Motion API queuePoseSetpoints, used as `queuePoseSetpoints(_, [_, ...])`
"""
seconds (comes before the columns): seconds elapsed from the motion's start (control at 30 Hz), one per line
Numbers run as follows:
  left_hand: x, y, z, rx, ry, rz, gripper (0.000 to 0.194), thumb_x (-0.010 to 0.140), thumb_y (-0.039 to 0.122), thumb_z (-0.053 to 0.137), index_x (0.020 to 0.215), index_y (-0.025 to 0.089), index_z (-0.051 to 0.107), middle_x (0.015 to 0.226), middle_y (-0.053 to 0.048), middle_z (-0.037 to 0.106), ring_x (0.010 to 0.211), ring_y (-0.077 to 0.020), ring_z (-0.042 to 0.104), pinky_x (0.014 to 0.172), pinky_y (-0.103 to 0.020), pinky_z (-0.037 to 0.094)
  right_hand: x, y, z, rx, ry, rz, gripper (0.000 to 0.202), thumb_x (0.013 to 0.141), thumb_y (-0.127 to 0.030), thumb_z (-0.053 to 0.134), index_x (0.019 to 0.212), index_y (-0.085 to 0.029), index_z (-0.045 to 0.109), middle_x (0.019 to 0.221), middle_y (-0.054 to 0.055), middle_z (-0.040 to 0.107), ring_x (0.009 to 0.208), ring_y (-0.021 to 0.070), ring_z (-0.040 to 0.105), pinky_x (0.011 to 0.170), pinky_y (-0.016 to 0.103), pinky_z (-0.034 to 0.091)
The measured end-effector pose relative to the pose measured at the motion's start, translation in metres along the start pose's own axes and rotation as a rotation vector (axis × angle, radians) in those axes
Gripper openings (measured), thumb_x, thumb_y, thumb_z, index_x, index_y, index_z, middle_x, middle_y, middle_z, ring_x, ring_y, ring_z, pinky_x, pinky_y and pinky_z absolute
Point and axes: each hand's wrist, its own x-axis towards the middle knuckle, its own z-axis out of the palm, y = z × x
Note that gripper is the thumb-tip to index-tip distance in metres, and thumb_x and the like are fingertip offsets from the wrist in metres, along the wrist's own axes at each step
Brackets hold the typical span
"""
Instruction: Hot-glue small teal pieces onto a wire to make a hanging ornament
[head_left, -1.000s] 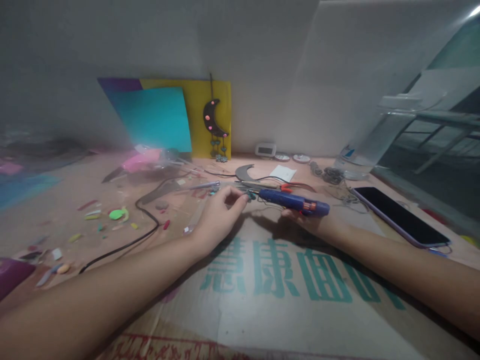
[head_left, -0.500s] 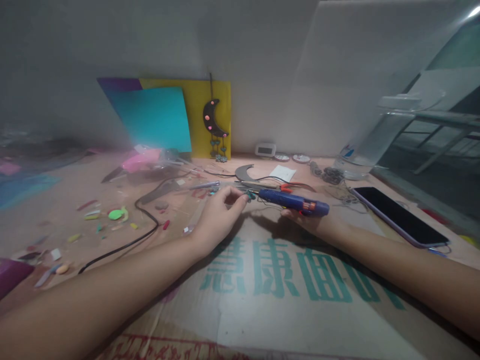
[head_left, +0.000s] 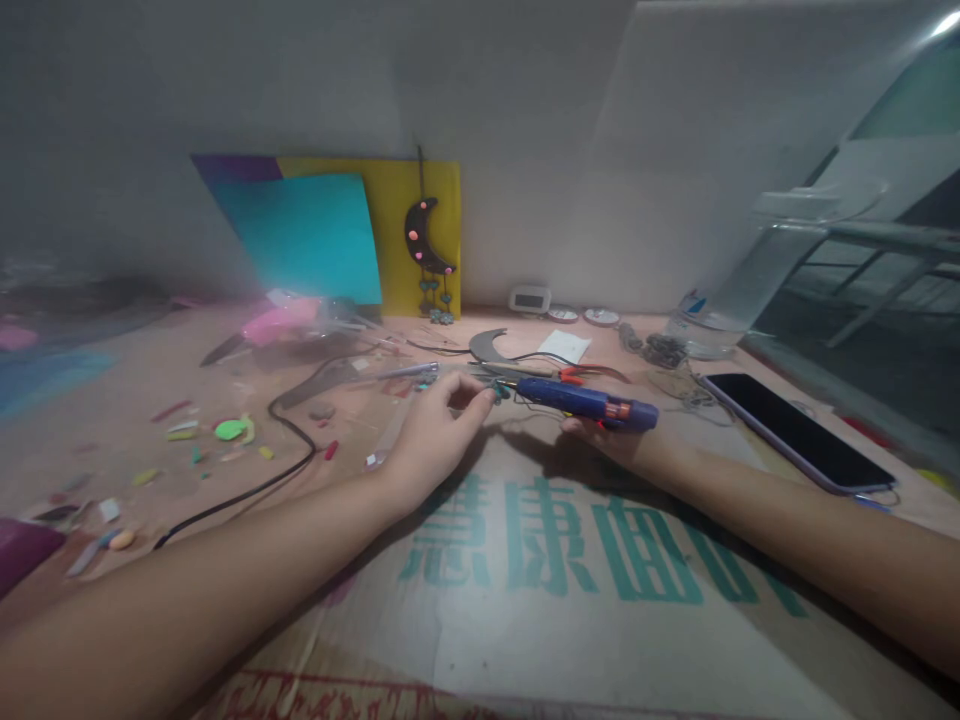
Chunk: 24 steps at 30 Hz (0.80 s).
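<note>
My left hand [head_left: 442,430] is closed in a pinch on a small teal piece [head_left: 501,391] near the middle of the table. My right hand [head_left: 626,445] is wrapped round a dark blue glue gun [head_left: 574,398] from below. The gun lies level, its metal tip pointing left and touching or almost touching the teal piece by my left fingertips. Behind the hands lies a grey crescent [head_left: 491,347]. A dark crescent ornament [head_left: 421,238] with pink dots and small hanging pieces stands out against a yellow board [head_left: 446,185].
A phone [head_left: 799,430] and a clear bottle [head_left: 739,275] are on the right. Left of my hands lie colourful scraps [head_left: 230,430] and a black cable [head_left: 300,455]. Red-handled pliers [head_left: 574,375] and a small white device [head_left: 529,299] are at the back.
The whole view has shifted very slightly. Both hands keep the same hold and place.
</note>
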Motion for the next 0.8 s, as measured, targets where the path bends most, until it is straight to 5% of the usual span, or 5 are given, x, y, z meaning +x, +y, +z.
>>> queuePoseSetpoints(0.8, [0.0000, -0.0012, 0.0011, -0.008, 0.010, -0.009, 0.017, 0.087, 0.034, 0.057, 0.079, 0.019, 0.057, 0.081, -0.001, 0.064, 0.080, -0.0174, 0.059, 0.076, -0.028, 0.044, 0.0006, -0.0021, -0.0016, 0.008, 0.006, 0.005, 0.032, 0.082, -0.051, 0.064, 0.070, -0.021, 0.065, 0.069, 0.006, 0.066, 0.072, 0.0235, 0.065, 0.064, 0.032, 0.051])
